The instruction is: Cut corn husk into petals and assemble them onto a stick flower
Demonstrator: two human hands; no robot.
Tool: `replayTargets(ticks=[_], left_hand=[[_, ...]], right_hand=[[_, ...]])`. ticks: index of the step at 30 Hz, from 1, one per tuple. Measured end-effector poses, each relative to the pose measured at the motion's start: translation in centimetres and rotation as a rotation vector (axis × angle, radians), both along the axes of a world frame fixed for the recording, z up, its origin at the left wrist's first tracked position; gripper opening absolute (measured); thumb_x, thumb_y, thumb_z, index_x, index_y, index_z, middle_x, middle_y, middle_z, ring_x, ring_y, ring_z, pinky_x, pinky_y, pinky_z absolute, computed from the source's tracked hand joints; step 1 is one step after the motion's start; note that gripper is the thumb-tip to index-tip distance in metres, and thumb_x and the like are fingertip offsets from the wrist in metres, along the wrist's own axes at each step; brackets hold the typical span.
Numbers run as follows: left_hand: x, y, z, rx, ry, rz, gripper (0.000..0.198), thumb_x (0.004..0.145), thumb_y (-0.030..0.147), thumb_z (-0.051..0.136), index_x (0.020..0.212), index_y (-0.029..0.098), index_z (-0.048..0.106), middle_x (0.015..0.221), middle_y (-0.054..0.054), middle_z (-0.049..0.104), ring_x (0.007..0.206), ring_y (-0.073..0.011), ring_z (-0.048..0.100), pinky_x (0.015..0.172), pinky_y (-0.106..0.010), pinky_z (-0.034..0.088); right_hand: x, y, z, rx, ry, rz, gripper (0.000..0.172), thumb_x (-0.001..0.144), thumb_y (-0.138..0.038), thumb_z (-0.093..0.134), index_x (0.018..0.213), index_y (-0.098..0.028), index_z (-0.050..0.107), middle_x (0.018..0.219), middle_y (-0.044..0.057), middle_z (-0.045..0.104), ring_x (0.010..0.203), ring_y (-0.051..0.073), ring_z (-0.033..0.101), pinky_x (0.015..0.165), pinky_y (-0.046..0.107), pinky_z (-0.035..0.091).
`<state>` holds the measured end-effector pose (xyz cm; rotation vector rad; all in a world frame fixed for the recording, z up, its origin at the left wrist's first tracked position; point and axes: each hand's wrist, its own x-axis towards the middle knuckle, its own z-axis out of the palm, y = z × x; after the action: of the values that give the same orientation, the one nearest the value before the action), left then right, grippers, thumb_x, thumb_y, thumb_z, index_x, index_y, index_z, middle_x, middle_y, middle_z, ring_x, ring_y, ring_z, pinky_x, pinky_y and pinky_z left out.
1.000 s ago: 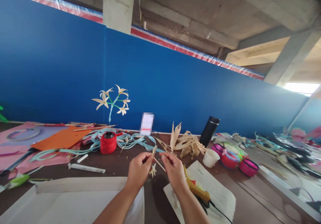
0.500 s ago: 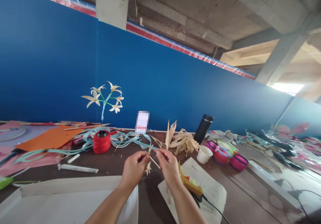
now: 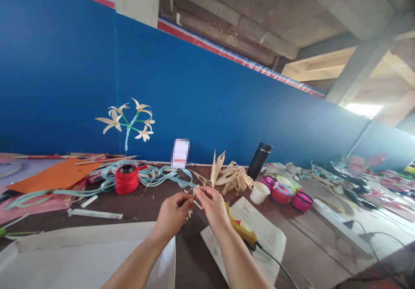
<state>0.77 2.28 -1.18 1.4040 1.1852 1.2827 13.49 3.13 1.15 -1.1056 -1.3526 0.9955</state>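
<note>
My left hand [image 3: 175,212] and my right hand [image 3: 211,204] meet above the brown table, fingertips pinched close together. Between them is a small pale husk flower [image 3: 189,214], partly hidden behind the left fingers. A thin pale stick [image 3: 197,204] slants between the two hands. The right fingertips press on a small pale piece at the top. Behind my hands lies a bundle of dried husks [image 3: 235,177]. A finished spray of husk flowers [image 3: 129,125] on a blue-wrapped stem stands upright at the back left.
A white tray [image 3: 97,254] fills the front left. Red ribbon spool [image 3: 126,180], blue ribbons and orange sheet [image 3: 55,176] lie behind it. At right are a yellow glue gun [image 3: 243,232] on papers, a white cup [image 3: 260,193], a black bottle [image 3: 260,160] and a power strip [image 3: 343,226].
My hands have come closer together, and the right fingertips now reach the top of the held piece. The view has shifted slightly, moving the background left and up.
</note>
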Motion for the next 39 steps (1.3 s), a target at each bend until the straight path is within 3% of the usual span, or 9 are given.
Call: replayTargets(ticks=[17, 28, 39], left_hand=[[0.1, -0.6, 1.0, 0.077, 0.052, 0.037, 0.026, 0.073, 0.041, 0.053, 0.07, 0.018, 0.064, 0.056, 0.002, 0.059, 0.045, -0.0085, 0.047, 0.043, -0.017, 0.035], [0.0, -0.1, 0.8, -0.087, -0.196, -0.089, 0.034, 0.068, 0.048, 0.059, 0.069, 0.014, 0.061, 0.044, 0.005, 0.049, 0.037, -0.0058, 0.041, 0.039, -0.017, 0.032], [0.1, -0.3, 1.3, -0.156, -0.344, -0.181, 0.031, 0.066, 0.044, 0.063, 0.066, 0.014, 0.058, 0.044, 0.006, 0.046, 0.037, -0.0033, 0.036, 0.038, -0.016, 0.03]], right_hand=[[-0.3, 0.1, -0.2, -0.179, 0.285, 0.029, 0.027, 0.066, -0.041, 0.067, 0.072, -0.016, 0.059, 0.042, -0.008, 0.038, 0.037, 0.004, 0.026, 0.035, 0.016, 0.016], [-0.1, -0.2, -0.1, -0.011, 0.184, 0.109, 0.022, 0.075, -0.039, 0.057, 0.079, -0.017, 0.057, 0.051, -0.007, 0.041, 0.042, 0.006, 0.031, 0.038, 0.017, 0.023], [0.0, -0.4, 0.2, 0.012, 0.15, 0.124, 0.019, 0.077, -0.036, 0.057, 0.083, -0.018, 0.059, 0.056, -0.005, 0.047, 0.045, 0.006, 0.035, 0.039, 0.017, 0.026]])
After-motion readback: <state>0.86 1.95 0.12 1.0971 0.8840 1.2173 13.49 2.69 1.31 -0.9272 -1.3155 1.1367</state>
